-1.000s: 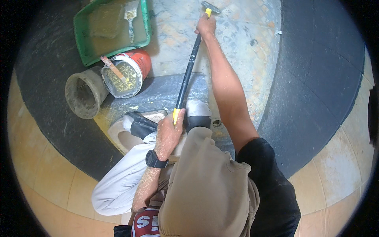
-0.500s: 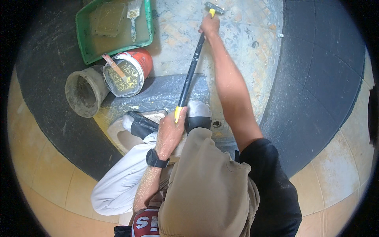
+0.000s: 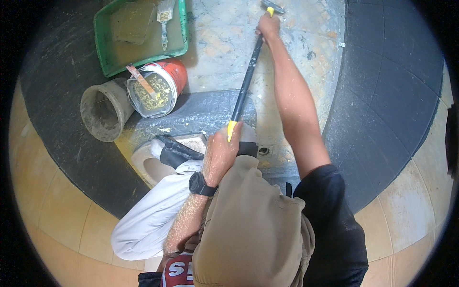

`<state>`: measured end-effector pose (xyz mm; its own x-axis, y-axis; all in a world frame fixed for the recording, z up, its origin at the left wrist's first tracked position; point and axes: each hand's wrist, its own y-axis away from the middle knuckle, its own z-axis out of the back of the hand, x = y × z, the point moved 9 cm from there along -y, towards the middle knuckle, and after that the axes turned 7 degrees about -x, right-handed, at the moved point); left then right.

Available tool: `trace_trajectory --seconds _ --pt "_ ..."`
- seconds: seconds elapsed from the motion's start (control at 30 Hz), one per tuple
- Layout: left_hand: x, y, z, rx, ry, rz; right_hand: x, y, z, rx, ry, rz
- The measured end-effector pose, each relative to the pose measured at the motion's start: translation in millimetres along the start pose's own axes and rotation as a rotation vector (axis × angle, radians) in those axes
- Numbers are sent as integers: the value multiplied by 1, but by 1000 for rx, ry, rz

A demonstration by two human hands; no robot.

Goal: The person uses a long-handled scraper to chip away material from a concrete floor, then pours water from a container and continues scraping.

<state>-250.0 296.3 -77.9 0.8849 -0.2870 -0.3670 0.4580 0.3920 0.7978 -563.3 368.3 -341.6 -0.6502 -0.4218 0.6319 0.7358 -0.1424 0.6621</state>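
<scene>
A long-handled scraper, with a black shaft and yellow ends, slants up across the middle of the view. My left hand, a black watch on its wrist, is closed round the yellow lower end. Far up the shaft, just below the grey metal head, my right hand grips it with the arm stretched out. The head is at the pale, stained tiled floor; whether its blade touches is too small to tell.
At the upper left stands a green tray of murky liquid, holding a paintbrush. Beside it are an orange-and-white bucket with a flat stick and a grey bucket. A drain hole lies by my foot. Dark-coated surfaces flank the floor.
Both my hands and the scraper have shifted to the right, the scraper head also slightly farther away. My grip looks the same.
</scene>
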Motion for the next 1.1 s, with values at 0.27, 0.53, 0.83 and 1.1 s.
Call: trace_trajectory --seconds 0.27,0.53,0.83,1.1 --pt "49 33 14 28 -12 112 -28 68 -25 -103 -123 -24" --pt "-11 -5 -14 25 39 -15 9 -15 19 -68 -134 -18" --pt "46 24 -2 16 50 54 -25 57 -26 -54 -71 -13" --pt "2 -2 -18 7 25 -44 2 -11 -1 -31 -189 0"
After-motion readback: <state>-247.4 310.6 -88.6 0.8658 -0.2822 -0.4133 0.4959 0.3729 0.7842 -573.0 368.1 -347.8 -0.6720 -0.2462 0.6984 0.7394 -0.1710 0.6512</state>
